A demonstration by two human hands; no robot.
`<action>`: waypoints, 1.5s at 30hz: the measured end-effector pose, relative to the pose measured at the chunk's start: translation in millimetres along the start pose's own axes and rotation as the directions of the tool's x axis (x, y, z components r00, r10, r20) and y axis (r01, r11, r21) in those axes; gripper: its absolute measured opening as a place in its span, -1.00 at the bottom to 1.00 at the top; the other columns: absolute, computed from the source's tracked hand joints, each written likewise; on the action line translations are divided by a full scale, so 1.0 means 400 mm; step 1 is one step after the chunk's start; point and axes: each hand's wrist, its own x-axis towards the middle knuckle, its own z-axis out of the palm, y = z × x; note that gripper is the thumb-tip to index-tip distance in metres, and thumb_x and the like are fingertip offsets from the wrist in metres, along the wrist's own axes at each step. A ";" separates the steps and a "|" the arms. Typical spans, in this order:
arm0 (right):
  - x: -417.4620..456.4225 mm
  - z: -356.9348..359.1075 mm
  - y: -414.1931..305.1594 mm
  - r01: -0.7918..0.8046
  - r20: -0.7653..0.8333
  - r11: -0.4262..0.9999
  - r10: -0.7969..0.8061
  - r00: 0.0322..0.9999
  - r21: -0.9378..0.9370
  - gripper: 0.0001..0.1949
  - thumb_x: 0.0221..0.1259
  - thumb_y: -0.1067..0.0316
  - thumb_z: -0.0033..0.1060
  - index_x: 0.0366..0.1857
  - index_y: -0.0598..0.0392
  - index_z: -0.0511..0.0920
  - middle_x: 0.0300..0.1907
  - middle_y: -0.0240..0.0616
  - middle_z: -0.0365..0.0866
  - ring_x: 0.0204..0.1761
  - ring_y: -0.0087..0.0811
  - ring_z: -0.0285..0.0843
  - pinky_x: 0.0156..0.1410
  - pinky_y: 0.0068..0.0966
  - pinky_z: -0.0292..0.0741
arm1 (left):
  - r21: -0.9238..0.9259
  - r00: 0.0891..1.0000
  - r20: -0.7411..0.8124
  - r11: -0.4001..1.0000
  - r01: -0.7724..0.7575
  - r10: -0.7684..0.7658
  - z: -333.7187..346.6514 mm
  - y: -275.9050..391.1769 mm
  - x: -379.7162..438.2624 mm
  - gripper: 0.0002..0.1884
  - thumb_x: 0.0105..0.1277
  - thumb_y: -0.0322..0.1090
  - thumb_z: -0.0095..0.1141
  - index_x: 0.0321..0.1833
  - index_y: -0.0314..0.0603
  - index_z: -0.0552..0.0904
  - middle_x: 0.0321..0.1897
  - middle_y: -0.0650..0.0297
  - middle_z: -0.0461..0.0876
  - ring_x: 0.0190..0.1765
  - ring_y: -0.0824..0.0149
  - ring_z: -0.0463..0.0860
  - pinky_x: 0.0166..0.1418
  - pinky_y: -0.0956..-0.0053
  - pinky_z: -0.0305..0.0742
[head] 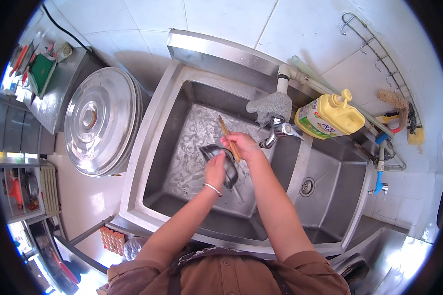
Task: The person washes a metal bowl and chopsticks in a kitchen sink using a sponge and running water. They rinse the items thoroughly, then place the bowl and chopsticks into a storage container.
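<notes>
My left hand, with a pale bracelet at the wrist, grips a small stainless steel bowl over the large sink basin. The bowl is tilted on its side, and a thin stream of water falls below it. In my right hand is a small bundle of wooden chopsticks, held slantwise just above the bowl. The exact number of sticks is hard to tell. Rippled water covers much of the basin floor. A chrome faucet stands right of my right hand, with a grey mesh cloth draped over its pipe.
A yellow detergent jug stands behind the faucet. To the right is a second basin with a drain. A large lidded metal pot flanks the sink's left side. An egg tray sits low at left. Wall hooks hang upper right.
</notes>
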 end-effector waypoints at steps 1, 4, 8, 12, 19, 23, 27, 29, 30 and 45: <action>0.020 -0.029 0.010 0.021 -0.029 0.998 -0.023 0.999 -0.054 -0.89 0.07 0.53 -0.08 -0.34 0.31 0.43 -0.53 -0.26 0.45 -0.56 -0.51 0.39 -0.51 -0.64 0.36 | -0.012 1.000 0.002 1.000 0.020 -0.020 0.032 0.026 -0.025 -0.51 0.30 -0.02 -0.24 -0.26 -0.43 0.55 -0.46 0.03 0.56 -0.37 0.22 0.49 -0.23 0.41 0.34; 0.039 -0.027 0.034 0.093 -0.166 0.986 -0.115 0.979 -0.137 -0.91 0.04 0.54 -0.08 -0.39 0.27 0.46 -0.58 -0.32 0.42 -0.55 -0.54 0.37 -0.46 -0.64 0.37 | 0.053 0.990 -0.018 0.989 -0.141 0.142 0.092 0.047 -0.042 -0.42 0.31 0.09 -0.38 -0.01 -0.36 0.44 -0.17 -0.23 0.45 -0.12 -0.18 0.39 -0.03 0.17 0.25; 0.009 -0.015 0.069 0.229 -0.226 0.961 -0.260 0.939 -0.156 -0.91 0.04 0.50 -0.02 -0.37 0.21 0.48 -0.55 -0.33 0.45 -0.51 -0.50 0.40 -0.41 -0.61 0.39 | 0.250 0.975 -0.223 0.967 0.042 0.015 0.142 0.046 0.007 -0.49 0.32 0.01 -0.39 0.01 -0.28 0.46 -0.14 -0.18 0.48 -0.07 -0.12 0.42 0.03 0.25 0.27; -0.068 -0.006 0.089 0.219 -0.162 0.972 -0.203 0.966 0.084 -0.90 0.11 0.44 -0.05 -0.38 0.18 0.50 -0.51 -0.30 0.49 -0.49 -0.49 0.42 -0.43 -0.60 0.37 | 0.279 0.974 -0.224 0.960 0.035 0.030 0.153 -0.002 0.038 -0.53 0.33 -0.07 -0.34 -0.08 -0.34 0.52 -0.23 -0.13 0.55 -0.18 -0.09 0.51 -0.06 0.29 0.35; -0.150 -0.043 0.045 0.114 -0.243 0.949 -0.190 0.951 -0.294 -0.80 0.20 0.32 -0.17 -0.33 0.18 0.49 -0.54 -0.35 0.45 -0.59 -0.54 0.38 -0.57 -0.59 0.28 | 0.008 0.988 0.046 0.989 0.147 -0.147 0.183 -0.027 0.077 -0.59 0.28 -0.07 -0.19 -0.18 -0.32 0.56 -0.59 0.17 0.51 -0.43 0.32 0.51 -0.31 0.41 0.40; -0.256 -0.048 0.033 0.043 -0.177 0.947 -0.104 0.979 -0.319 -0.75 0.20 0.36 -0.23 -0.10 0.10 0.42 -0.55 -0.40 0.40 -0.69 -0.60 0.23 -0.64 -0.63 0.18 | -0.177 0.910 0.191 0.899 0.400 -0.368 0.199 0.084 0.078 -0.66 0.28 -0.12 -0.19 -0.30 -0.25 0.57 -0.57 0.23 0.45 -0.44 0.34 0.43 -0.40 0.42 0.36; -0.391 -0.018 0.067 0.168 -0.161 0.919 -0.237 0.958 -0.355 -0.67 0.22 0.41 -0.20 0.08 0.11 0.35 -0.52 -0.45 0.37 -0.63 -0.69 0.18 -0.59 -0.76 0.13 | -0.332 0.913 0.056 0.855 0.398 -0.403 0.220 0.028 0.162 -0.66 0.28 -0.11 -0.14 -0.44 -0.24 0.53 -0.48 0.26 0.48 -0.43 0.34 0.40 -0.35 0.40 0.34; -0.424 -0.032 0.095 0.237 -0.221 0.839 -0.382 0.897 -0.490 -0.65 0.23 0.37 -0.19 0.11 0.09 0.34 -0.48 -0.43 0.42 -0.56 -0.65 0.25 -0.49 -0.72 0.21 | -0.399 0.914 -0.038 0.845 0.356 -0.403 0.231 0.023 0.184 -0.62 0.26 -0.05 -0.10 -0.47 -0.26 0.52 -0.47 0.26 0.49 -0.44 0.34 0.39 -0.35 0.38 0.32; -0.422 -0.059 0.120 0.252 -0.247 0.762 -0.473 0.846 -0.596 -0.65 0.25 0.34 -0.19 0.12 0.08 0.34 -0.43 -0.39 0.47 -0.52 -0.62 0.32 -0.42 -0.68 0.28 | -0.357 0.915 -0.035 0.860 0.364 -0.402 0.235 0.048 0.164 -0.61 0.26 -0.03 -0.10 -0.47 -0.26 0.51 -0.47 0.25 0.49 -0.44 0.34 0.39 -0.34 0.38 0.32; -0.059 -0.084 0.064 0.416 0.064 0.315 -0.728 0.683 -0.853 -0.73 0.14 0.21 -0.02 -0.19 0.17 0.42 -0.46 -0.24 0.42 -0.39 -0.32 0.41 -0.25 -0.35 0.36 | 0.624 0.928 0.371 0.735 -0.267 0.022 0.111 -0.007 -0.012 -0.58 0.24 -0.13 -0.27 -0.51 -0.30 0.57 -0.47 -0.09 0.56 -0.31 -0.05 0.56 -0.19 0.13 0.39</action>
